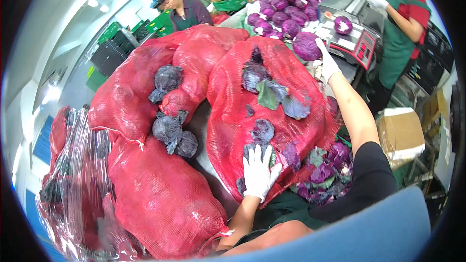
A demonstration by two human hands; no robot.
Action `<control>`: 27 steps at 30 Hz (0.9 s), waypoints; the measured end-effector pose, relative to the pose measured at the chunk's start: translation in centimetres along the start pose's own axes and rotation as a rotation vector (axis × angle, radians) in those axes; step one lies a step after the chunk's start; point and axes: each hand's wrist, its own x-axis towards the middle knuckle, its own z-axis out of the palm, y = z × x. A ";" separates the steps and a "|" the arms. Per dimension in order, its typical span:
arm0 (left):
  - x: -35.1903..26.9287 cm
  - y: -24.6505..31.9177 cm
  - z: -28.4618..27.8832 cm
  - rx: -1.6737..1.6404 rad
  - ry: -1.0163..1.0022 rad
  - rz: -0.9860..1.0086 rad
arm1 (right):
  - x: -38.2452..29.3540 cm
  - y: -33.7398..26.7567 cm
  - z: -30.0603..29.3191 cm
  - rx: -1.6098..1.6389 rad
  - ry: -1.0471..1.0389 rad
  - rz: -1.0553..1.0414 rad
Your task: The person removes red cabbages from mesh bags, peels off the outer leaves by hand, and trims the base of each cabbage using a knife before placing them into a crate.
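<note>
My right hand (pixel 328 62), in a white glove, grips a trimmed red cabbage (pixel 306 46) beside the heap at the far side. My left hand (pixel 257 173), also gloved, lies palm down with fingers spread on a dark outer leaf on top of a slack red mesh sack (pixel 229 116). Loose cabbage leaves (pixel 271 94) are scattered over this sack. A dark head of cabbage (pixel 254 76) sits near its far end. To the left, untrimmed cabbages (pixel 166 130) rest among full red mesh sacks (pixel 164 196).
Trimmed red cabbages (pixel 287 11) are heaped at the back. A scale (pixel 349 42) with a cabbage on it stands right of them. Cabbage trimmings (pixel 327 174) fill a container at my right, near a cardboard box (pixel 400 134). Two people (pixel 191 12) work nearby, one beside the scale.
</note>
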 end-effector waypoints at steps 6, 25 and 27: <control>0.0 0.2 -0.4 -0.044 -0.018 -0.021 | 10.4 1.9 2.5 0.021 0.250 -0.057; -0.3 -0.4 -0.5 -0.159 0.093 -0.032 | 13.2 11.3 13.5 -1.667 -0.215 -0.455; -0.5 -0.5 -0.5 -0.150 0.091 -0.029 | 10.4 11.7 13.5 -1.668 -0.238 -0.569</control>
